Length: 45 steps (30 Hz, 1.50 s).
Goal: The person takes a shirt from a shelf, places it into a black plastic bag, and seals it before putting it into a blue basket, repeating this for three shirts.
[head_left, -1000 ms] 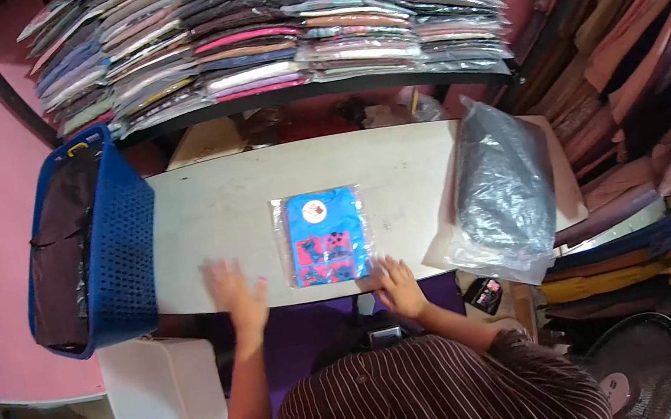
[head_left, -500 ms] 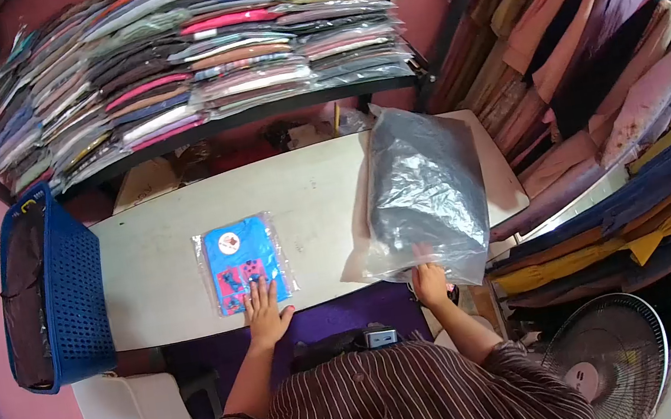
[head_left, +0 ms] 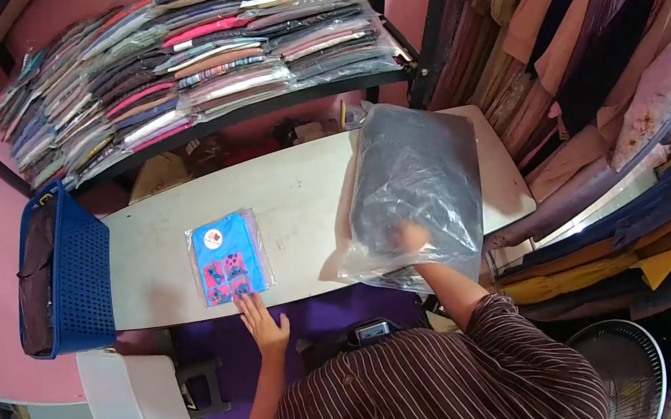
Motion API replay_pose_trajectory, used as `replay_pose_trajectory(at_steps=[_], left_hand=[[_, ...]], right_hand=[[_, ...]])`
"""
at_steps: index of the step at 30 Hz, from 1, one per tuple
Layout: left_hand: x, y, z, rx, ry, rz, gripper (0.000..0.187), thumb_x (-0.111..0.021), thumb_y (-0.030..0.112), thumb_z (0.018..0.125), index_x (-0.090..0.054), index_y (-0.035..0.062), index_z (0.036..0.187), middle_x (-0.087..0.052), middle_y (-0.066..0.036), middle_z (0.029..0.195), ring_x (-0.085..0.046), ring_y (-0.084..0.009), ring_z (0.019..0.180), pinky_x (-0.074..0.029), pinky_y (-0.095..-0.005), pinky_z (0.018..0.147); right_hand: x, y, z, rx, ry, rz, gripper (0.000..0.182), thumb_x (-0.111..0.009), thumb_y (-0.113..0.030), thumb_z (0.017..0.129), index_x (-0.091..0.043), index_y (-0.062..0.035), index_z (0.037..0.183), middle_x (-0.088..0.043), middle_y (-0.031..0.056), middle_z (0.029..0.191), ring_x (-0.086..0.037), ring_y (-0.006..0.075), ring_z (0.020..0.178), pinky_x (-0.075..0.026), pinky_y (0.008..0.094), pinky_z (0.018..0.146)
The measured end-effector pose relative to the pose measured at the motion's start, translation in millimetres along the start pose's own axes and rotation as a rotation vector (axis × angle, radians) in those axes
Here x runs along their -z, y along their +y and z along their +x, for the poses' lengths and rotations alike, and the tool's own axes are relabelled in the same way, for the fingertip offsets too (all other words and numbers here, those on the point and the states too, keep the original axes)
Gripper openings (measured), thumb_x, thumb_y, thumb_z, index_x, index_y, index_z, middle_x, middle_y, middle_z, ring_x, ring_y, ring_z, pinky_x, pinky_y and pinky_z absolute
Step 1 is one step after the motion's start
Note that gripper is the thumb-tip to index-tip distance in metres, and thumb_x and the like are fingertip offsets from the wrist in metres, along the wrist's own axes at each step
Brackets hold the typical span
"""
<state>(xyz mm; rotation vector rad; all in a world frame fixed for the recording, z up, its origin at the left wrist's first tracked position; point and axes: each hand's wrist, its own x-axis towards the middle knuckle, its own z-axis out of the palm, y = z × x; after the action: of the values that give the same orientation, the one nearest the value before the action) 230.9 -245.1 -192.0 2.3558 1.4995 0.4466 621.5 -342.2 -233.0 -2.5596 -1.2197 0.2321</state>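
A folded blue garment in a clear plastic sleeve (head_left: 226, 236) lies flat on the white table (head_left: 293, 216). It has a round white sticker and a pink-and-dark printed pattern. My left hand (head_left: 264, 326) is open, its outstretched fingertips at the sleeve's lower edge. On the right sits a large clear plastic bag (head_left: 416, 162) with dark contents, its mouth towards me. My right hand (head_left: 412, 237) reaches inside this bag and shows through the plastic, its fingers blurred and partly hidden.
A blue basket (head_left: 83, 276) with dark cloth stands at the table's left end, above a white bin (head_left: 140, 416). Stacks of bagged clothes (head_left: 198, 64) fill the shelf behind. Garments (head_left: 582, 48) hang at the right, over a fan (head_left: 619, 366).
My right hand has gone from the bag's mouth deeper inside. My left hand has slid off the sleeve's middle towards its lower edge. The view has shifted slightly.
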Motion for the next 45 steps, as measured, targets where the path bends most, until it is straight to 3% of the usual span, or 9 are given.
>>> replay_pose_trajectory(at_steps=[8, 19, 23, 29, 33, 35, 38, 42, 45], left_hand=[[1, -16, -32, 0.139, 0.044, -0.031, 0.083, -0.064, 0.017, 0.073, -0.025, 0.0004, 0.143, -0.018, -0.023, 0.150, -0.017, -0.0413, 0.139, -0.017, -0.0534, 0.111], [1, 27, 7, -0.006, 0.055, -0.327, 0.072, -0.063, 0.014, 0.080, -0.027, -0.0028, 0.140, -0.030, -0.027, 0.143, -0.027, -0.0401, 0.135, -0.024, -0.0431, 0.111], [2, 50, 21, -0.097, 0.013, -0.414, 0.066, -0.064, 0.014, 0.080, -0.034, -0.0022, 0.137, -0.041, -0.026, 0.136, -0.038, -0.0385, 0.129, -0.031, -0.0424, 0.107], [4, 81, 30, -0.178, -0.482, -0.730, 0.047, -0.062, 0.010, 0.087, -0.047, 0.0017, 0.131, -0.057, -0.016, 0.124, -0.059, -0.0229, 0.108, -0.046, -0.0334, 0.093], [42, 134, 32, -0.291, -0.537, -0.819, 0.053, -0.068, 0.016, 0.081, -0.050, 0.0006, 0.128, -0.059, -0.018, 0.121, -0.055, -0.0262, 0.115, -0.042, -0.0364, 0.097], [62, 162, 39, -0.635, -0.332, -0.716, 0.059, -0.072, 0.022, 0.078, -0.050, 0.0022, 0.129, -0.056, -0.019, 0.124, -0.053, -0.0287, 0.118, -0.040, -0.0375, 0.100], [71, 177, 51, -0.664, -0.393, -0.709, 0.063, -0.074, 0.026, 0.075, -0.051, 0.0033, 0.128, -0.053, -0.019, 0.128, -0.048, -0.0318, 0.122, -0.036, -0.0381, 0.104], [63, 169, 66, -0.536, -0.529, -0.789, 0.038, -0.074, 0.021, 0.076, -0.062, -0.0002, 0.104, -0.065, -0.012, 0.095, -0.060, -0.0191, 0.092, -0.046, -0.0328, 0.086], [73, 158, 61, -0.451, -0.569, -0.809, 0.025, -0.071, 0.013, 0.079, -0.060, -0.0007, 0.097, -0.064, -0.004, 0.091, -0.056, -0.0121, 0.091, -0.044, -0.0298, 0.087]], right_hand=[[10, 10, 6, -0.045, 0.151, 0.150, 0.022, -0.064, -0.026, 0.077, -0.067, -0.0058, 0.085, -0.067, 0.0174, 0.082, -0.065, 0.0376, 0.076, -0.050, 0.0481, 0.067], [25, -2, -28, 0.022, 0.564, 0.412, 0.018, -0.066, -0.015, 0.069, -0.057, -0.0037, 0.080, -0.058, 0.0156, 0.084, -0.056, 0.0358, 0.081, -0.045, 0.0446, 0.071], [52, -15, -75, 0.522, 0.033, -0.029, 0.020, -0.063, -0.020, 0.080, -0.056, -0.0029, 0.089, -0.058, 0.0178, 0.085, -0.056, 0.0378, 0.080, -0.044, 0.0468, 0.069], [114, -37, -109, 0.491, -0.571, 0.308, 0.024, -0.063, -0.024, 0.086, -0.057, -0.0020, 0.096, -0.062, 0.0184, 0.089, -0.062, 0.0323, 0.085, -0.047, 0.0403, 0.070], [170, -56, -88, 0.526, -0.528, 0.694, 0.027, -0.063, -0.026, 0.088, -0.057, -0.0014, 0.098, -0.062, 0.0102, 0.083, -0.059, 0.0198, 0.078, -0.045, 0.0334, 0.069], [191, -68, -74, 0.517, -0.516, 0.901, 0.020, -0.061, -0.019, 0.090, -0.057, -0.0001, 0.097, -0.056, 0.0067, 0.077, -0.051, 0.0126, 0.075, -0.043, 0.0294, 0.071], [209, -84, -61, 0.474, -0.544, 1.101, 0.017, -0.059, -0.016, 0.091, -0.057, 0.0004, 0.094, -0.054, -0.0018, 0.078, -0.047, 0.0070, 0.078, -0.042, 0.0248, 0.071], [228, -99, -49, 0.483, -0.454, 1.203, 0.010, -0.057, -0.012, 0.093, -0.056, -0.0025, 0.090, -0.055, -0.0045, 0.080, -0.047, 0.0042, 0.078, -0.042, 0.0221, 0.071], [235, -104, -47, 0.497, -0.435, 1.226, 0.009, -0.057, -0.012, 0.093, -0.057, -0.0027, 0.090, -0.056, -0.0043, 0.082, -0.049, 0.0045, 0.078, -0.043, 0.0221, 0.073]])
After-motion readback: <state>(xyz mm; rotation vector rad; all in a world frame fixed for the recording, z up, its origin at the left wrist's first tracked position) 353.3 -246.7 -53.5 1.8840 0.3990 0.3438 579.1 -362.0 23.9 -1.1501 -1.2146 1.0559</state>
